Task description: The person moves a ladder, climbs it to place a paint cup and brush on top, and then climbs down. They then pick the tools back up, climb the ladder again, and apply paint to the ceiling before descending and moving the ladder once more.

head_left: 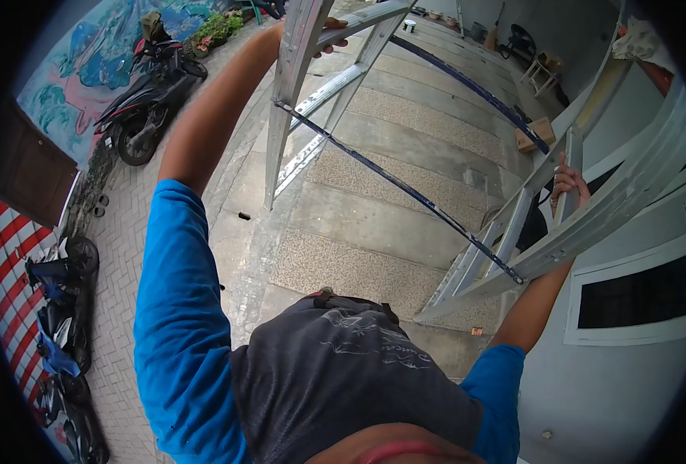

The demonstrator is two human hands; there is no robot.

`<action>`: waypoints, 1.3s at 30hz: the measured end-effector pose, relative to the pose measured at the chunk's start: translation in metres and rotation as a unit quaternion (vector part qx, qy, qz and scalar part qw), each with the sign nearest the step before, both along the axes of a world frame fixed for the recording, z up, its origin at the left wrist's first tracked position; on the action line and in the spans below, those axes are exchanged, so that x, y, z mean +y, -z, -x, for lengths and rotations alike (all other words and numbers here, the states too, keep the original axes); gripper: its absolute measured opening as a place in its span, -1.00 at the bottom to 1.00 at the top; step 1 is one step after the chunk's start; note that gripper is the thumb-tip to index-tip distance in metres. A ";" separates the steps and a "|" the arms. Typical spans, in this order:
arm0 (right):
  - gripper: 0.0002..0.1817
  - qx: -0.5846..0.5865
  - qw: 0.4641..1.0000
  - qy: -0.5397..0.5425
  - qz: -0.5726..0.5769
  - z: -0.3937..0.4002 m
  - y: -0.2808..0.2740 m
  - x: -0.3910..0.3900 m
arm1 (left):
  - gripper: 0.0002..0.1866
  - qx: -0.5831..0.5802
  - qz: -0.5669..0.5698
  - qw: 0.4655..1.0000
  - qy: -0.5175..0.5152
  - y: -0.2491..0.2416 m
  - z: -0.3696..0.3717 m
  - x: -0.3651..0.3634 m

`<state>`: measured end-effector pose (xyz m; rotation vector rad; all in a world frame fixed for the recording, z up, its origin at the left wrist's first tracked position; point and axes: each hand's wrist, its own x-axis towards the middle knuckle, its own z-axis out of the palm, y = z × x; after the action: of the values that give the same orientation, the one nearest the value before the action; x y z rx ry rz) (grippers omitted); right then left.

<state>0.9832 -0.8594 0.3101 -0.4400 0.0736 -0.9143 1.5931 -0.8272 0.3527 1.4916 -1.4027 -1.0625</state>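
Observation:
I look down over my own chest in a grey shirt with blue sleeves. An aluminium stepladder (312,100) stands open in front of me, its two halves joined by dark spreader bars (405,189). My left hand (329,37) grips a rung of the far half near the top of the view. My right hand (569,184) is wrapped around a rung (569,151) of the near half, at the right.
Paved ground with pebbled strips (374,232) lies below. Motorbikes stand at the left: one by a painted wall (148,97), others along the lower left edge (64,309). A white wall with a dark vent (637,298) is at the right. A cardboard box (535,133) sits further off.

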 end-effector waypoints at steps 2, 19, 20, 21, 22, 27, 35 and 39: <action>-0.50 0.012 1.000 0.024 0.004 -0.002 0.001 0.004 | -0.52 0.022 -0.023 0.999 0.013 0.002 -0.006 -0.021; -0.53 0.208 0.951 0.192 0.121 0.004 0.109 -0.094 | -0.55 0.202 0.171 0.949 -0.171 0.097 -0.081 -0.106; -0.53 0.215 0.949 0.196 0.121 0.003 0.109 -0.092 | -0.55 0.203 0.172 0.948 -0.174 0.095 -0.072 -0.094; -0.53 0.219 0.947 0.201 0.119 0.001 0.110 -0.090 | -0.58 0.197 0.288 0.900 -0.261 0.086 -0.050 -0.065; -0.53 0.220 0.947 0.202 0.117 0.000 0.112 -0.089 | -0.61 0.185 0.401 0.830 -0.339 0.071 -0.024 -0.035; -0.52 0.221 0.944 0.220 0.107 -0.025 0.100 -0.077 | -0.71 0.023 0.563 0.789 -0.243 0.064 0.112 0.064; -0.55 0.178 0.953 0.236 0.071 -0.078 0.048 -0.019 | -0.14 0.024 0.417 0.898 0.140 0.077 0.283 0.107; -0.60 0.185 0.951 0.234 0.082 -0.081 0.043 -0.011 | 0.04 0.045 0.414 0.891 0.181 0.084 0.341 0.121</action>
<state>1.0643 -0.8702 0.2672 -0.7672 0.4633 -1.2996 1.2520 -0.7058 0.2691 0.5641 -1.7908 -0.5784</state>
